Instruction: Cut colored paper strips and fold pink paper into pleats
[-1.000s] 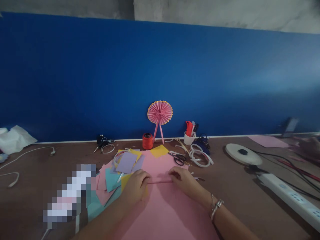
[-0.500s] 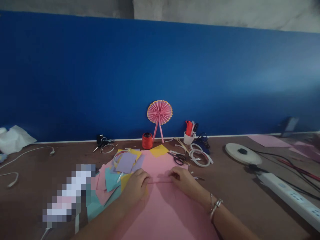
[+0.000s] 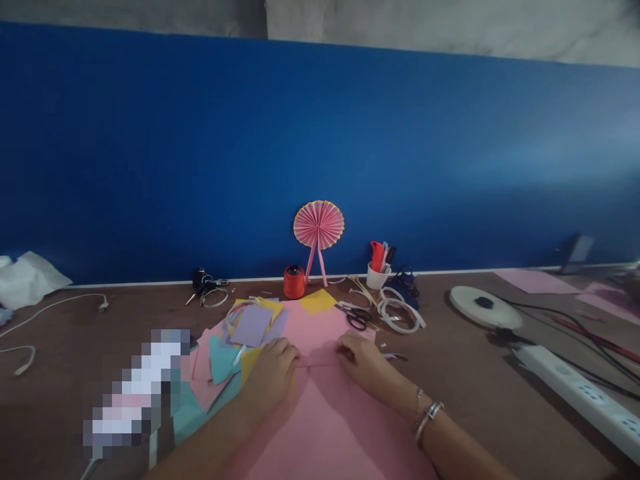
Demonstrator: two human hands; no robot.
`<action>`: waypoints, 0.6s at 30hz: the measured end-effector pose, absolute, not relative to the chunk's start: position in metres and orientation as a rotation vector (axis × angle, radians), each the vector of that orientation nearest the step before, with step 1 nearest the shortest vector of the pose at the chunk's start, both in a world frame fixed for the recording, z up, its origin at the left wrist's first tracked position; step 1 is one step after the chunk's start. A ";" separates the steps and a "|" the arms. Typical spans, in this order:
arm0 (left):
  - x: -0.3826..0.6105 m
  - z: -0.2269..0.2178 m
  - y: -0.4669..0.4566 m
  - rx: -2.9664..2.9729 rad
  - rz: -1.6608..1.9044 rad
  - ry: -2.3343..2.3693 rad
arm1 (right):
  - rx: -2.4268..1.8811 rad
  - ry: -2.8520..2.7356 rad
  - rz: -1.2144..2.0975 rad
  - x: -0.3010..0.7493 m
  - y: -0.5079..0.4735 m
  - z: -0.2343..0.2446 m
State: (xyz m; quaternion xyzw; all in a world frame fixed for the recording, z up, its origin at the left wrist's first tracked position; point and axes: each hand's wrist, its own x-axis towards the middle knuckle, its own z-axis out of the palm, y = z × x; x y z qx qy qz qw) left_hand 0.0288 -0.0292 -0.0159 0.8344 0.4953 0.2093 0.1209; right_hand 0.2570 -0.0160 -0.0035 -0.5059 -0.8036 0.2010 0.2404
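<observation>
A large pink paper sheet (image 3: 320, 427) lies on the table in front of me. Across it runs a narrow pink paper edge, seen as a folded line or thin strip (image 3: 320, 365); which of the two I cannot tell. At its left end my left hand (image 3: 274, 370) is closed, fingers curled and pressed down. My right hand (image 3: 361, 359) pinches the other end between thumb and fingers. Beside my left hand are yellow, turquoise and purple paper pieces (image 3: 253, 325). Beyond my right hand lie dark-handled scissors (image 3: 356, 319).
A pink pleated paper fan (image 3: 319, 225) leans on the blue partition (image 3: 200, 133) behind a red round container (image 3: 294, 283). A white cup of pens (image 3: 379, 275) and coiled white strips (image 3: 400, 315) stand right of it. A power strip (image 3: 575, 387) lies at right, keys (image 3: 203, 283) at left.
Both hands stay at the two ends of the pink paper edge. My right hand has shifted very slightly left; the edge looks slightly less sharp.
</observation>
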 end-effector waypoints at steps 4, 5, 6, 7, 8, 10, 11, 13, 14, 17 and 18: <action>0.030 -0.018 -0.031 2.641 0.550 1.415 | -1.258 -2.381 0.359 0.254 -0.019 -0.004; 0.031 -0.018 -0.031 2.688 0.530 1.394 | -1.227 -2.443 0.315 0.253 -0.020 -0.005; 0.031 -0.018 -0.031 2.732 0.508 1.371 | -1.200 -2.499 0.276 0.251 -0.020 -0.006; 0.032 -0.018 -0.031 2.771 0.484 1.350 | -1.174 -2.544 0.244 0.250 -0.020 -0.007; 0.032 -0.017 -0.031 2.804 0.459 1.327 | -1.156 -2.573 0.221 0.249 -0.020 -0.008; 0.032 -0.015 -0.031 2.856 0.427 1.295 | -1.147 -2.591 0.204 0.249 -0.020 -0.008; 0.032 -0.013 -0.030 2.873 0.417 1.284 | -1.153 -2.593 0.205 0.250 -0.019 -0.006; 0.029 -0.008 -0.029 2.882 0.402 1.282 | -1.171 -2.595 0.213 0.254 -0.018 -0.002; 0.027 -0.006 -0.028 2.877 0.397 1.290 | -1.183 -2.590 0.214 0.256 -0.018 0.001; 0.018 -0.002 -0.025 2.849 0.392 1.324 | -1.207 -2.569 0.218 0.263 -0.019 0.008; 0.015 -0.002 -0.024 2.835 0.406 1.336 | -1.204 -2.572 0.216 0.265 -0.020 0.010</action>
